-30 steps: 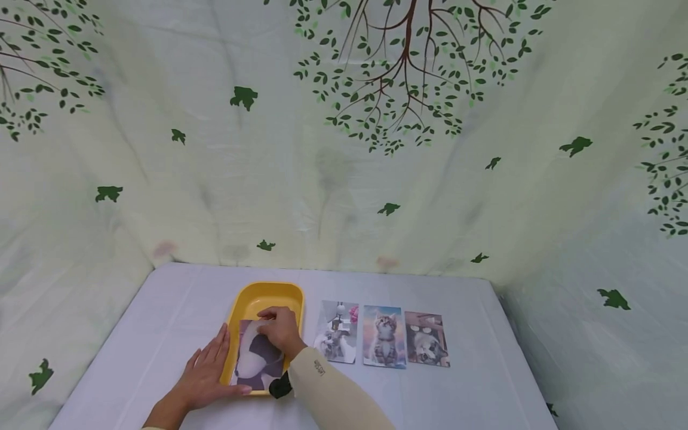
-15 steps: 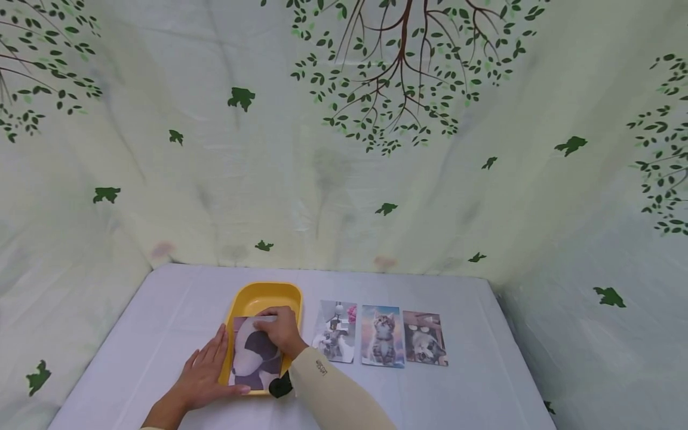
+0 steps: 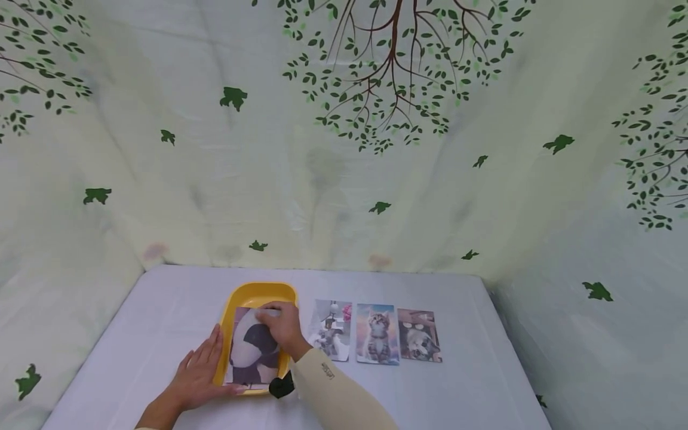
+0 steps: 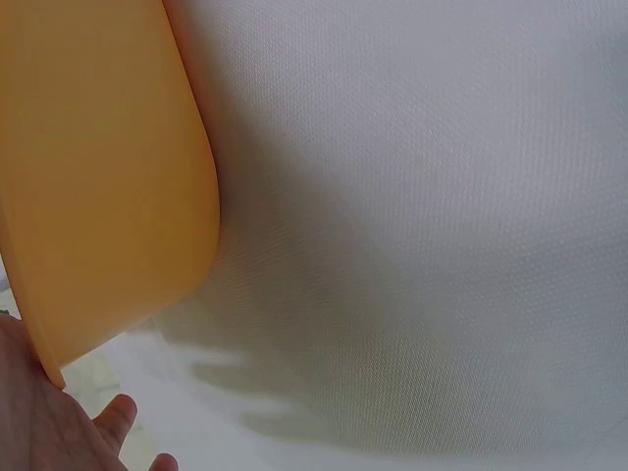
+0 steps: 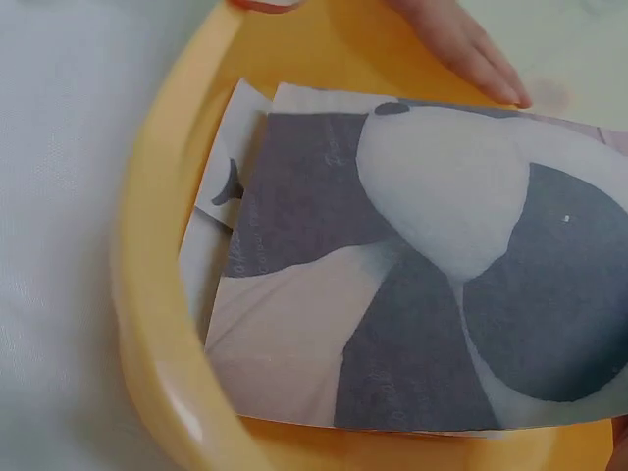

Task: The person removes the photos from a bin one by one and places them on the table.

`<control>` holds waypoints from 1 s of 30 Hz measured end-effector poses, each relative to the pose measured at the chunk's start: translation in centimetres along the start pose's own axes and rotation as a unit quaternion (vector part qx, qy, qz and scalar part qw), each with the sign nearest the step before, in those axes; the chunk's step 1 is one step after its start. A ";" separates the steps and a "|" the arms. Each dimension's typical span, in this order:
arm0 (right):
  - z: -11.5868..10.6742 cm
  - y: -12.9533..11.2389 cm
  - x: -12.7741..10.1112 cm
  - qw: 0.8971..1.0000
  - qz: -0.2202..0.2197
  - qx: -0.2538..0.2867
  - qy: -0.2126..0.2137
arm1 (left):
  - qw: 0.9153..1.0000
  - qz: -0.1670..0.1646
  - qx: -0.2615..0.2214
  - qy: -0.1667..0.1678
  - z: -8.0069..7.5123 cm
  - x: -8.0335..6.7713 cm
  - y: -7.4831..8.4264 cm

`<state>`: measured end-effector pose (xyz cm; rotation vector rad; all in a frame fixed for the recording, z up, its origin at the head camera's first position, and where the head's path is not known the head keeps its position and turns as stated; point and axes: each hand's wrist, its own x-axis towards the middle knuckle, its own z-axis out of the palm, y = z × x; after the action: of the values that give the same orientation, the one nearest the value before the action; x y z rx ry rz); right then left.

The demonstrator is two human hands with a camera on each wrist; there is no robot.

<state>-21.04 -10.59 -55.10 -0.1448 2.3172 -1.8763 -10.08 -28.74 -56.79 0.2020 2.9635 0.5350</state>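
Observation:
My right hand (image 3: 285,325) pinches the far right edge of a picture card (image 3: 252,352) over the yellow tray (image 3: 260,289). The card shows a panda-like animal in black and white. In the right wrist view the panda card (image 5: 412,245) lies slantwise across the tray, and part of another card (image 5: 224,162) shows beneath it. My left hand (image 3: 199,370) rests along the tray's left side, fingers straight, thumb at the near rim. The left wrist view has the tray's outer wall (image 4: 108,177) with part of the left hand (image 4: 44,422) at its rim.
To the tray's right, a row lies on the white table (image 3: 473,376): a grey-and-white picture card (image 3: 330,331), a kitten card (image 3: 378,334) and a brownish animal card (image 3: 420,335). A black device (image 3: 282,385) sits at the right wrist. Behind hangs a leaf-print curtain (image 3: 322,197).
The right hand has raised the panda card's far edge and shifted the card slightly away from me. The left hand has kept its place at the tray. The head view has turned slightly.

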 end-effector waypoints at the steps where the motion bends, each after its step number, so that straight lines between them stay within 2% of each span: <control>1: -0.3 -0.1 0.0 1.000 -0.009 0.007 0.003 | 1.000 0.002 -0.001 0.004 0.0 0.0 0.0; 5: -1.5 -0.6 0.2 0.999 -0.031 0.036 0.012 | 1.000 0.003 0.000 0.006 0.0 0.2 0.0; 13: -5.4 -4.5 -1.0 0.988 -0.088 0.116 0.054 | 1.000 -0.005 -0.003 -0.002 -0.1 0.0 0.0; 22: -10.7 -3.8 -1.1 0.983 -0.090 0.124 0.101 | 1.000 -0.014 -0.013 -0.021 0.0 0.1 0.0; 30: -17.5 -1.2 -1.5 0.988 -0.055 0.101 0.107 | 1.000 0.004 -0.002 0.001 0.2 0.3 0.0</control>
<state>-22.82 6.27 -50.33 -0.0482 2.2715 -2.2707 -10.38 -28.60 -57.01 0.2132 2.9652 0.5416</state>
